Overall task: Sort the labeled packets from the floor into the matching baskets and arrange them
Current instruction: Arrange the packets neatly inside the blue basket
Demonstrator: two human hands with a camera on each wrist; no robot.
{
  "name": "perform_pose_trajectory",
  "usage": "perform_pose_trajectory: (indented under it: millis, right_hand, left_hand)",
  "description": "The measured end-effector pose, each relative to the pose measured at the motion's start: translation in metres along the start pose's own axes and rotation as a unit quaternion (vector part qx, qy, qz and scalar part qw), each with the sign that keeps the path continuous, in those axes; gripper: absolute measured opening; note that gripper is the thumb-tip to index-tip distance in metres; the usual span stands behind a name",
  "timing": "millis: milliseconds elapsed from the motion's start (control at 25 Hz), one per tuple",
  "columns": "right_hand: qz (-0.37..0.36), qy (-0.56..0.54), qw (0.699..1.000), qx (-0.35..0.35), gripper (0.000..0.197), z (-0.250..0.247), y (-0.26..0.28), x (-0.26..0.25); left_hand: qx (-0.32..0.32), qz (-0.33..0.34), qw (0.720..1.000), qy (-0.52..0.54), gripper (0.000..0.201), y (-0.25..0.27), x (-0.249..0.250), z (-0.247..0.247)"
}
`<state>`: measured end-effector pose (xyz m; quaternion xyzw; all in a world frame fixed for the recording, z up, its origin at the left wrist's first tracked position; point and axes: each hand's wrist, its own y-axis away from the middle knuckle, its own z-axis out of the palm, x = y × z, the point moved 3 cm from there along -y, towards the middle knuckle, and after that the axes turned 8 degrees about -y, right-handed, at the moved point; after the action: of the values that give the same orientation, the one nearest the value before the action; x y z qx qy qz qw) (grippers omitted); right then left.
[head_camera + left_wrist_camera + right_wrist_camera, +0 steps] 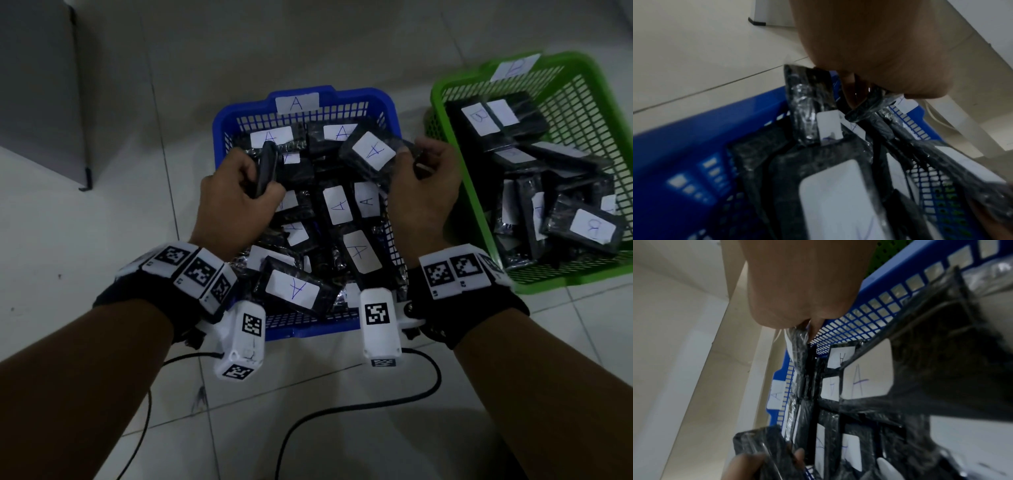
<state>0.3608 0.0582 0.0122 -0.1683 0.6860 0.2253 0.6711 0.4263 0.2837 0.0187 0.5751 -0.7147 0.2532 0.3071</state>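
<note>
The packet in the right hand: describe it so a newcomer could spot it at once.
Find the blue basket marked A. Above its far right corner the right hand grips a black packet. Unlike the packets lying inside, it is raised and tilted, with its A label facing up.

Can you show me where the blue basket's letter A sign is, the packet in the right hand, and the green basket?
blue basket's A sign [297,103]: head view, middle of the paper.
packet in the right hand [373,151]: head view, its white label.
green basket [445,89]: head view, rim corner.
</note>
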Motion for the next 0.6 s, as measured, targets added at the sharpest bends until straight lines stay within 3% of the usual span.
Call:
perform_pose_trajectory:
  millis: [80, 160, 360, 600]
  right_hand:
    - [0.01, -0.017, 1.0, 0.02, 0.017, -0.004, -0.001, -0.002]
    - [0.018, -0.031, 0.999, 0.019, 0.018, -0.005, -0.001, -0.003]
    - [0.03, -0.037, 0.999, -0.006, 0.018, -0.002, 0.006, -0.006]
    - [0.035, -0.046, 0.998, -0.024, 0.019, 0.016, -0.006, -0.009]
  left_hand:
    - [0.01, -0.002, 1.0, 0.022, 0.024, -0.006, 0.003, 0.0]
    - [0.014, 0.04, 0.999, 0.0, 0.027, -0.014, 0.007, -0.001]
    - [-0.071, 0.152, 0.972, -0.166, 0.033, -0.031, -0.002, 0.004]
    - [-0.087, 0.146, 0.965, -0.202, 0.032, -0.043, -0.007, 0.01]
